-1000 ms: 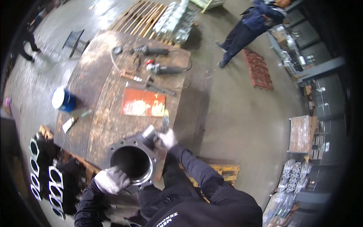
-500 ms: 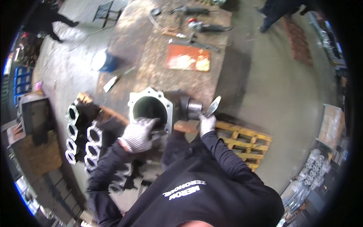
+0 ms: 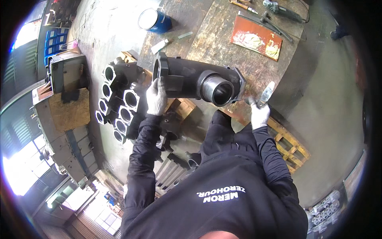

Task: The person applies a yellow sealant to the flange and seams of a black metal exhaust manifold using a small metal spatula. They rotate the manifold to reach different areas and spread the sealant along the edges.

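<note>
The casting (image 3: 195,81), which a second ago stood on end with its square flange and bore facing up, now lies tipped on its side across the near edge of the bench (image 3: 223,44), its machined round spigot pointing back at the person; that turns a different face of it up within reach. The left hand (image 3: 156,96), in a white knit glove, is clenched on the flange end at the bench's left edge, steadying it. The right hand (image 3: 259,115), gloved too, is closed round a small flat tool (image 3: 266,94), held just clear of the casting's right end. The casting is dark, matt, rough-skinned iron, with a bright smooth ring at the spigot and a thick bolted plate behind it. The bench top is worn, stained wood; an orange sheet (image 3: 256,38) lies toward its far edge, a blue tin (image 3: 154,20) at the far left corner. More flanged castings (image 3: 119,105) are stacked on the floor to the left.
</note>
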The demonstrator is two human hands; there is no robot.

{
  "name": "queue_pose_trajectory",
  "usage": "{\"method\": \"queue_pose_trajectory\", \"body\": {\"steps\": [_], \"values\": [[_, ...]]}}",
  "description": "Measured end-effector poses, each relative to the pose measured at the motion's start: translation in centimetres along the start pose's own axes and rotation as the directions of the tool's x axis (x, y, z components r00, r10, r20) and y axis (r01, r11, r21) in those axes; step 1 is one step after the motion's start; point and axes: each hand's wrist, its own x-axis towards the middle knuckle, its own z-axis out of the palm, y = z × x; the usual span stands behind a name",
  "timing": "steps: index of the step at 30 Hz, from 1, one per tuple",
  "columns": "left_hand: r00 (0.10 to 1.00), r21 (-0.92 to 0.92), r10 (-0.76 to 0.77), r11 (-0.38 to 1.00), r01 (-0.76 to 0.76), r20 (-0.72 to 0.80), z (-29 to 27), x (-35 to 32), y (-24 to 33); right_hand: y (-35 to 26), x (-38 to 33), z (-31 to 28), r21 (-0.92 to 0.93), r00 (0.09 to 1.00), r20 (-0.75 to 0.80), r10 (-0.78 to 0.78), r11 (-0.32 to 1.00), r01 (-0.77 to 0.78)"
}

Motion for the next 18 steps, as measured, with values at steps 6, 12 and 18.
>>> {"method": "queue_pose_trajectory", "body": {"steps": [6, 12, 18], "values": [[0.983, -0.004, -0.175, 0.985, 0.175, 0.058, -0.6, 0.1, 1.2, 6.2, 3.8, -1.7, -0.042, 0.999, -0.045, -0.023, 0.999, 0.021], [0.986, 0.194, -0.168, 0.966, 0.168, -0.014, 0.4, 1.2, 4.1, 10.1, 7.7, -3.2, 0.005, 1.000, 0.024, 0.012, 1.000, -0.013], [0.956, 0.357, -0.271, 0.887, 0.293, -0.111, 0.9, 2.9, 5.9, 10.8, 12.5, -5.5, -0.302, 0.997, -0.002, -0.082, 0.950, 0.078]]}}
